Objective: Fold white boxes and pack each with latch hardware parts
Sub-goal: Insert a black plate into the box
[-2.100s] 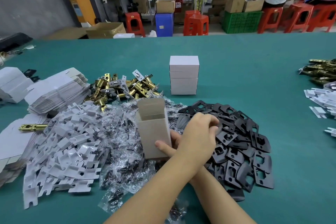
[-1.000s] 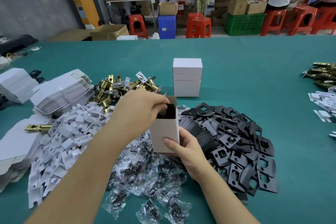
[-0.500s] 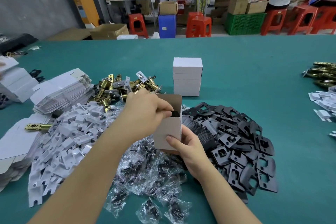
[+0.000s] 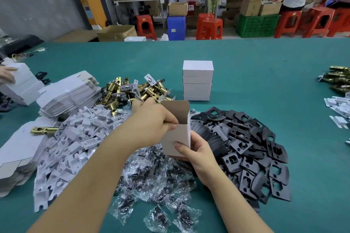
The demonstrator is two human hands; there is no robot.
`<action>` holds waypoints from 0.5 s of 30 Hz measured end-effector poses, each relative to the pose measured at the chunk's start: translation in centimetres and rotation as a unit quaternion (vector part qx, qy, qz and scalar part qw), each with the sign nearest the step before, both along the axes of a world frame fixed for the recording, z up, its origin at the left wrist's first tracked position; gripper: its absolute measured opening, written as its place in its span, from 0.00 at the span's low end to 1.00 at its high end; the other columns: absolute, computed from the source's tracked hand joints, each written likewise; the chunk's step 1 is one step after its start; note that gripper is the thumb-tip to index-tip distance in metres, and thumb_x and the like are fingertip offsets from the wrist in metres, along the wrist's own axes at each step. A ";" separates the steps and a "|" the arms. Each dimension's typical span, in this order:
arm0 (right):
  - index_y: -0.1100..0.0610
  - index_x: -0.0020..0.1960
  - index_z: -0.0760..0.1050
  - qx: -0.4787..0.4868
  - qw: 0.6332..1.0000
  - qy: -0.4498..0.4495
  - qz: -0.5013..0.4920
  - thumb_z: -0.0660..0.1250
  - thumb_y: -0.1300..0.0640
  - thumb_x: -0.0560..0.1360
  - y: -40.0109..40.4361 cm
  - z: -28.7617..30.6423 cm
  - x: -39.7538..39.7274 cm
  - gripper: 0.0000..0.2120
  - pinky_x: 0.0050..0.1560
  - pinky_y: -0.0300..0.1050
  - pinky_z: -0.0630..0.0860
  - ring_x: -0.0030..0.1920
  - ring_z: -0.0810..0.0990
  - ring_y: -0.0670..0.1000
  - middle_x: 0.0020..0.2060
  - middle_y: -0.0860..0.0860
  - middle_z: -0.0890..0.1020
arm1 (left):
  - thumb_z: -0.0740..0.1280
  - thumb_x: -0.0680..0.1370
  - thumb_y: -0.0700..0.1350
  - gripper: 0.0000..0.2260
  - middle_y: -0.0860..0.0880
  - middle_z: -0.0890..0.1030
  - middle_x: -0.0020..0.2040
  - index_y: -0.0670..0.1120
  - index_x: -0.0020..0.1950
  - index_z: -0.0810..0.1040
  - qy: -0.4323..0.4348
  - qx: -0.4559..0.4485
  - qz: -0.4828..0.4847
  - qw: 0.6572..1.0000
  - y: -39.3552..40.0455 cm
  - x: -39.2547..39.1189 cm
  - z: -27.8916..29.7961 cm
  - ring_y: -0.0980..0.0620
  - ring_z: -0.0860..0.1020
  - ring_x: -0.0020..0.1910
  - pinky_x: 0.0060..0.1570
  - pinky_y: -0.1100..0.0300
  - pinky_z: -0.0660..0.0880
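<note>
An open box (image 4: pixel 177 134) is held upright above the bagged screws (image 4: pixel 151 176), its top flap (image 4: pixel 175 108) standing up at the back. The right hand (image 4: pixel 197 154) is wrapped round the box's lower right side, thumb pressed on the front face, so that grip is closed on the box. The left hand (image 4: pixel 151 121) is at the box's mouth with fingertips bunched at the near rim; whether a part is pinched there cannot be told, since the fingertips hide it.

Relative to the box: black plates (image 4: pixel 246 147) are heaped just to the right, white plastic pieces (image 4: pixel 72 143) to the left, brass latches (image 4: pixel 132 91) behind and left, flat box blanks (image 4: pixel 70 92) further left, and a stack of closed boxes (image 4: pixel 198 80) behind, all on the bench (image 4: pixel 265 73).

The box appears to be partly filled, with more parts likely still to be added before closing. Several risks can be judged from here. The thin card could be crushed or the bottom flaps sprung if the box is squeezed too hard or a part is pushed down forcefully. A plate could be caught on the rim and jammed crosswise, so the flap would not tuck. With heaps touching below, a dropped part could be lost among the bags.
</note>
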State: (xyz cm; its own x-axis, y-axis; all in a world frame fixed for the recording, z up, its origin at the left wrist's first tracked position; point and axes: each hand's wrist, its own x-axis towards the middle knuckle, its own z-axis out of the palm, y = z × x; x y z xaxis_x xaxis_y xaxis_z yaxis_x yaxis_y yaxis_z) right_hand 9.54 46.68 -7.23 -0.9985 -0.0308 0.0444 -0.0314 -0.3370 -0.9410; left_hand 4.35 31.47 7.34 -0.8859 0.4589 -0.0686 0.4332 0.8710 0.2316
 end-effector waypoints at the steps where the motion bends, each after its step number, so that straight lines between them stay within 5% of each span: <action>1: 0.50 0.62 0.81 0.002 1.000 0.000 -0.001 0.74 0.59 0.74 0.0 0.0 0.0 0.18 0.59 0.62 0.81 0.57 0.82 0.56 0.57 0.58 0.84 | 0.63 0.83 0.58 0.08 0.54 0.77 0.52 0.72 0.53 0.80 0.001 0.002 0.001 1.000 0.0 0.0 0.0 0.43 0.65 0.59 0.59 0.49 0.62; 10: 0.48 0.64 0.80 -0.017 1.000 -0.003 0.001 0.76 0.53 0.73 0.1 0.4 0.1 0.19 0.56 0.57 0.83 0.59 0.83 0.58 0.58 0.56 0.84 | 0.62 0.84 0.55 0.10 0.60 0.80 0.49 0.62 0.55 0.83 0.106 0.063 -0.033 0.992 0.0 0.3 0.6 0.55 0.69 0.55 0.50 0.54 0.54; 13: 0.47 0.64 0.80 -0.020 1.000 -0.009 0.003 0.77 0.51 0.72 0.0 0.5 0.2 0.21 0.54 0.51 0.82 0.59 0.83 0.57 0.59 0.55 0.84 | 0.65 0.83 0.48 0.08 0.59 0.80 0.51 0.57 0.55 0.84 0.127 0.187 -0.025 0.974 -0.6 0.2 0.5 0.59 0.74 0.52 0.57 0.53 0.64; 15: 0.47 0.64 0.80 -0.026 1.000 -0.012 0.006 0.77 0.51 0.72 0.0 0.5 0.1 0.21 0.53 0.50 0.82 0.59 0.83 0.57 0.59 0.54 0.85 | 0.66 0.83 0.44 0.09 0.59 0.79 0.49 0.54 0.55 0.84 0.111 0.280 -0.008 0.954 -1.0 0.0 0.3 0.63 0.75 0.45 0.48 0.66 0.68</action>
